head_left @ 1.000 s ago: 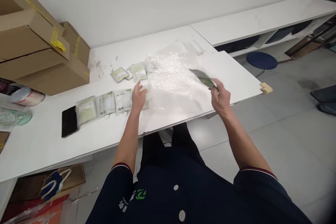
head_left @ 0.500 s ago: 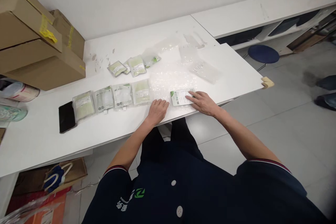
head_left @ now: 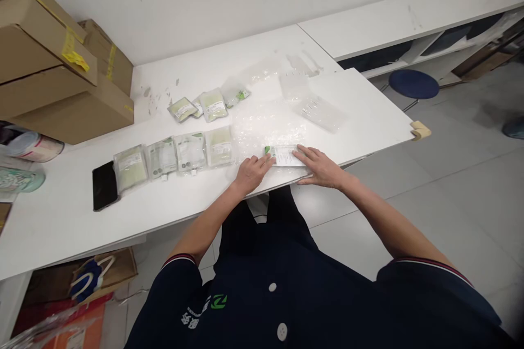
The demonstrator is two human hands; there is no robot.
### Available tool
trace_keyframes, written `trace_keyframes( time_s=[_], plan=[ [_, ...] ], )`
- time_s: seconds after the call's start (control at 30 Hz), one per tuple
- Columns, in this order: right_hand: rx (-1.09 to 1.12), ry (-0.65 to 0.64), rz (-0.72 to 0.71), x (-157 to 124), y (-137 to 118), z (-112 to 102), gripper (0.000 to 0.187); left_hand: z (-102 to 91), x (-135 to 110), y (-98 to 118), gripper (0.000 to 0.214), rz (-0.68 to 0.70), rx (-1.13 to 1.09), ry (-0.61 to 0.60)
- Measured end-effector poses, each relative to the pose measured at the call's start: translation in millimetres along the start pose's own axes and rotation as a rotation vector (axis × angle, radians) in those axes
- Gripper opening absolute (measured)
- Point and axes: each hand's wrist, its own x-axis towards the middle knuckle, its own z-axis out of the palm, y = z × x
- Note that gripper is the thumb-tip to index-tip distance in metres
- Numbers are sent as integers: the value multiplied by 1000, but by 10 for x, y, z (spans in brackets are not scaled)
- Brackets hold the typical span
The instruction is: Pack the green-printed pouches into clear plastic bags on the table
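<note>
A flat white packet with a green corner [head_left: 285,156] lies on a sheet of clear bubble wrap [head_left: 266,122] at the table's front edge. My left hand [head_left: 252,173] has its fingers bent and pressed together on the packet's left end. At the right end, fingertips of my right hand [head_left: 323,168] rest on the packet. The right thumb is spread away from those fingers, nearer to me, by the table edge. Left of the wrap stands a row of bagged pouches, among them a pale green pouch [head_left: 220,145] and a white spouted pouch [head_left: 191,152].
More green packets [head_left: 213,105] lie behind the row. Clear plastic sleeves [head_left: 321,112] are spread at the back right. A black phone [head_left: 105,185] and cardboard boxes [head_left: 61,87] are at the left. A blue stool [head_left: 413,83] stands beyond the table [head_left: 385,120].
My left hand has moved right onto the packet's left end. My right hand has opened its thumb away from its fingers. The packet has shifted slightly towards me.
</note>
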Motion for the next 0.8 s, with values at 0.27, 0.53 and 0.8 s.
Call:
trace_keyframes(
  time_s=[0.27,0.53,0.8],
  plan=[
    [530,202,162,74,-47,-151,38,-664,286,-279,35,-98,-164,-229],
    [686,182,649,771,273,-143,43,-556,1112,-489,28,-218,-8,59],
    [165,36,853,1031,320,-137,44,-111,704,-322,70,-62,-5,-224]
  ],
)
